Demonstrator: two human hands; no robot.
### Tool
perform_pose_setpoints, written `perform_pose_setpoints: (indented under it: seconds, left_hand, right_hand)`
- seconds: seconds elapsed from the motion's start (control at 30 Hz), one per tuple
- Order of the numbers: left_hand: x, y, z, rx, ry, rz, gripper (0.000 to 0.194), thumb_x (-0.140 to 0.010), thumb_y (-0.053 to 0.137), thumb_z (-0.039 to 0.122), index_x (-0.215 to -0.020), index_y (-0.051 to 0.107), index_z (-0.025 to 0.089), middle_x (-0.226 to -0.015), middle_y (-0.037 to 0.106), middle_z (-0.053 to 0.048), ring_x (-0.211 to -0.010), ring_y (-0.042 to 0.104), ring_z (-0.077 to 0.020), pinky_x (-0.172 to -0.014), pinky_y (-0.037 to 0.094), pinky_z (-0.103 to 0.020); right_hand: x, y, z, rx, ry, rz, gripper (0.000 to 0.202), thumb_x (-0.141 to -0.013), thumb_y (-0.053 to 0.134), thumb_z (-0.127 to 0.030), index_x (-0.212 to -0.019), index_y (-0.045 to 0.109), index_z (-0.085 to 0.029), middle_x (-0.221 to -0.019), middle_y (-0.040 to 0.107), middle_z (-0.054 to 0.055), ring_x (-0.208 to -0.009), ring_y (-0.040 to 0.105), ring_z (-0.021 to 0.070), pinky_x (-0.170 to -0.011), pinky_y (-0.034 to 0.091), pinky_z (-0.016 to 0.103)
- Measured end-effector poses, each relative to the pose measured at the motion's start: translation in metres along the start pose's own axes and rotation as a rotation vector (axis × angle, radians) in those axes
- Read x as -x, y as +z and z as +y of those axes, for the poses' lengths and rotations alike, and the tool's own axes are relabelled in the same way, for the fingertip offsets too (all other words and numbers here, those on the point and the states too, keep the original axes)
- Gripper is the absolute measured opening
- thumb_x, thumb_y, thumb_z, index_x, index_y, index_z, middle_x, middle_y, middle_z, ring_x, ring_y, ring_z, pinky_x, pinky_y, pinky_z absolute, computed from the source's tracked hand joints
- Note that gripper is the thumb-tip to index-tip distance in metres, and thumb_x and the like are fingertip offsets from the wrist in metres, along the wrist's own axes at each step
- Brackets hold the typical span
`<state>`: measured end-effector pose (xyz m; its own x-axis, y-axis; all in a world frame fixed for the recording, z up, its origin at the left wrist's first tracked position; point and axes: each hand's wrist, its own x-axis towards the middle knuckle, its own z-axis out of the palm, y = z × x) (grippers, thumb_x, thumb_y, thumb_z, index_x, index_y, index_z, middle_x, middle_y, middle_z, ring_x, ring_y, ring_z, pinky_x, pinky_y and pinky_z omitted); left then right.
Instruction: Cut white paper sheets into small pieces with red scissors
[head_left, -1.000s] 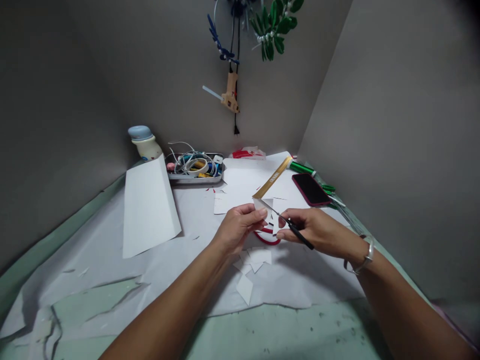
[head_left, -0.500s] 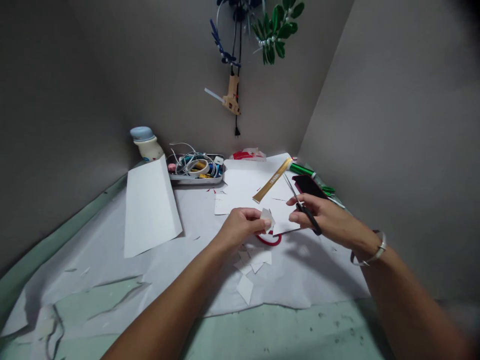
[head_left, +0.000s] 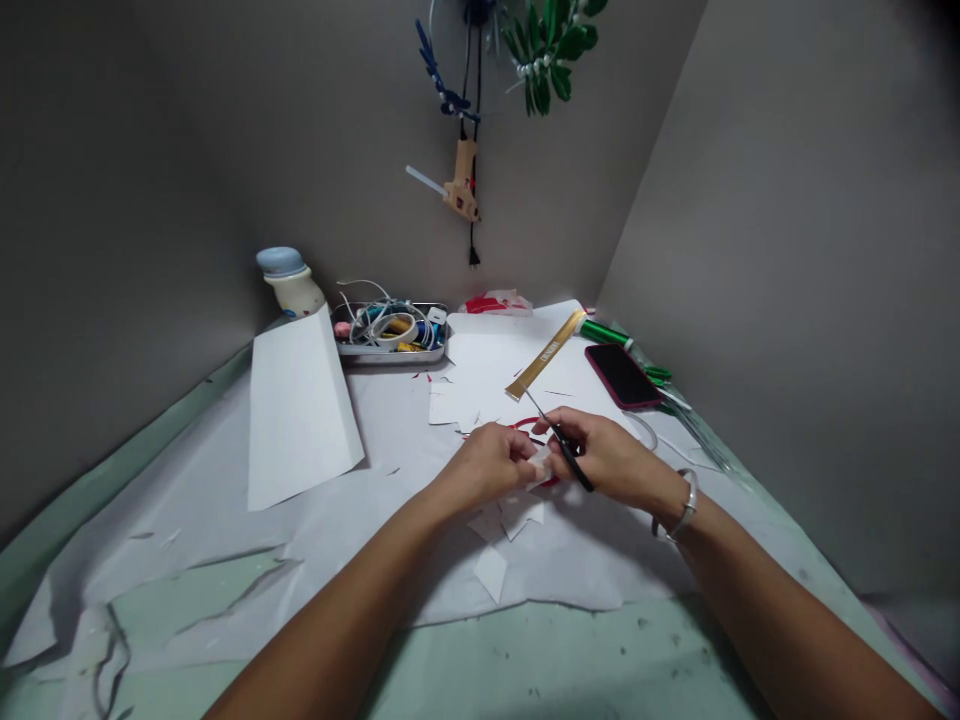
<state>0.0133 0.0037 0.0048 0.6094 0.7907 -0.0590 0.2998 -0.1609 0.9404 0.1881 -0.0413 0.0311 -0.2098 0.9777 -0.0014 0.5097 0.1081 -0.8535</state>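
Between the thumb and fingers of my left hand (head_left: 491, 462) is a small piece of white paper (head_left: 540, 464). My right hand (head_left: 600, 455) is closed around a pair of black-handled scissors (head_left: 571, 460), whose blades point up and to the left. The fingertips of my right hand meet the paper's right side. Under the hands lies a red-handled tool (head_left: 526, 424), mostly hidden. Several white paper cutouts (head_left: 491, 572) lie on the covering sheet just below my hands.
White card sheets (head_left: 487, 360) lie ahead, with a gold packet strip (head_left: 546, 356) on top. A phone (head_left: 622, 376) and a green spool (head_left: 604, 333) are at right. Left stand a folded white card (head_left: 300, 410), a jar (head_left: 291, 282) and a metal tray (head_left: 397, 358). A glue gun (head_left: 463, 182) hangs above.
My right hand has moved left and down with the scissors, from near the phone to the paper piece in my left hand. The phone is now fully uncovered.
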Motion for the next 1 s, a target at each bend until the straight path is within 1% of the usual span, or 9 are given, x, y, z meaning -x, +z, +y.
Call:
perform_pose_setpoints:
  seconds: [0.2, 0.37, 0.47, 0.6, 0.73, 0.83, 0.9, 0.93, 1.0]
  left_hand:
    - [0.0, -0.001, 0.006, 0.169, -0.04, 0.014, 0.012, -0.065, 0.069, 0.027, -0.07, 0.069, 0.015, -0.062, 0.06, -0.002, -0.054, 0.048, -0.0114, -0.051, 0.032, -0.024]
    - [0.002, -0.001, 0.014, 0.513, -0.025, 0.012, 0.029, -0.067, 0.073, 0.035, -0.087, 0.069, 0.014, -0.076, 0.066, -0.006, -0.069, 0.059, -0.0145, -0.068, 0.043, -0.026]
    - [0.002, 0.002, 0.014, 0.581, -0.019, 0.057, 0.033, -0.068, 0.074, 0.035, -0.092, 0.069, 0.013, -0.078, 0.067, -0.007, -0.072, 0.062, -0.0157, -0.075, 0.045, -0.03]
    - [0.001, 0.005, 0.014, 0.584, -0.054, 0.123, 0.035, -0.068, 0.074, 0.035, -0.094, 0.069, 0.012, -0.08, 0.069, -0.01, -0.075, 0.064, -0.0171, -0.076, 0.047, -0.031]
    - [0.001, 0.004, 0.017, 0.566, -0.057, 0.147, 0.029, -0.069, 0.074, 0.034, -0.086, 0.068, 0.011, -0.073, 0.069, -0.007, -0.069, 0.065, -0.016, -0.073, 0.048, -0.03]
    - [0.001, -0.001, 0.018, 0.542, -0.031, 0.141, 0.026, -0.068, 0.074, 0.032, -0.082, 0.068, 0.011, -0.068, 0.068, -0.005, -0.065, 0.064, -0.0155, -0.069, 0.049, -0.029]
    - [0.0, -0.005, 0.019, 0.539, -0.039, 0.155, 0.025, -0.067, 0.075, 0.031, -0.081, 0.068, 0.011, -0.067, 0.068, -0.005, -0.065, 0.064, -0.0154, -0.068, 0.049, -0.028]
    - [-0.001, -0.007, 0.018, 0.537, -0.044, 0.166, 0.025, -0.066, 0.075, 0.031, -0.08, 0.068, 0.011, -0.067, 0.068, -0.005, -0.064, 0.063, -0.0149, -0.068, 0.049, -0.028]
    - [-0.001, -0.011, 0.018, 0.529, -0.049, 0.191, 0.023, -0.066, 0.075, 0.03, -0.078, 0.068, 0.012, -0.066, 0.068, -0.004, -0.061, 0.061, -0.0131, -0.066, 0.048, -0.027]
  right_hand:
    - [0.001, -0.004, -0.004, -0.065, -0.019, 0.072, 0.033, -0.067, 0.059, -0.016, -0.1, 0.059, -0.019, -0.07, 0.056, -0.004, -0.06, 0.045, 0.0105, -0.056, 0.036, 0.022]
    - [0.002, -0.007, -0.006, -0.275, -0.025, 0.299, 0.031, -0.072, 0.06, -0.023, -0.103, 0.054, -0.02, -0.069, 0.05, -0.005, -0.058, 0.043, 0.0099, -0.053, 0.034, 0.022]
    - [0.0, -0.002, -0.004, -0.336, -0.032, 0.397, 0.03, -0.072, 0.062, -0.024, -0.101, 0.054, -0.021, -0.069, 0.049, -0.005, -0.057, 0.043, 0.0094, -0.051, 0.033, 0.021]
    - [-0.002, 0.008, -0.003, -0.378, -0.041, 0.431, 0.028, -0.07, 0.062, -0.021, -0.098, 0.054, -0.021, -0.07, 0.05, -0.005, -0.058, 0.045, 0.009, -0.051, 0.033, 0.02]
    - [-0.001, 0.008, -0.007, -0.35, -0.021, 0.398, 0.029, -0.072, 0.06, -0.024, -0.1, 0.052, -0.021, -0.066, 0.048, -0.006, -0.054, 0.042, 0.009, -0.049, 0.032, 0.02]
    - [0.0, -0.004, -0.007, -0.223, -0.002, 0.279, 0.031, -0.076, 0.057, -0.03, -0.104, 0.052, -0.021, -0.066, 0.05, -0.005, -0.056, 0.044, 0.0104, -0.051, 0.034, 0.021]
    - [0.001, -0.017, -0.003, -0.03, 0.033, 0.157, 0.033, -0.08, 0.053, -0.035, -0.109, 0.053, -0.021, -0.073, 0.056, -0.001, -0.062, 0.05, 0.0134, -0.055, 0.038, 0.024]
    - [0.003, -0.024, 0.0, 0.157, 0.087, 0.113, 0.033, -0.078, 0.055, -0.036, -0.107, 0.056, -0.021, -0.074, 0.059, 0.001, -0.065, 0.053, 0.0153, -0.056, 0.038, 0.025]
    - [0.007, -0.038, 0.003, 0.648, 0.222, 0.185, 0.031, -0.071, 0.063, -0.037, -0.098, 0.064, -0.02, -0.077, 0.063, 0.006, -0.07, 0.057, 0.0211, -0.059, 0.038, 0.029]
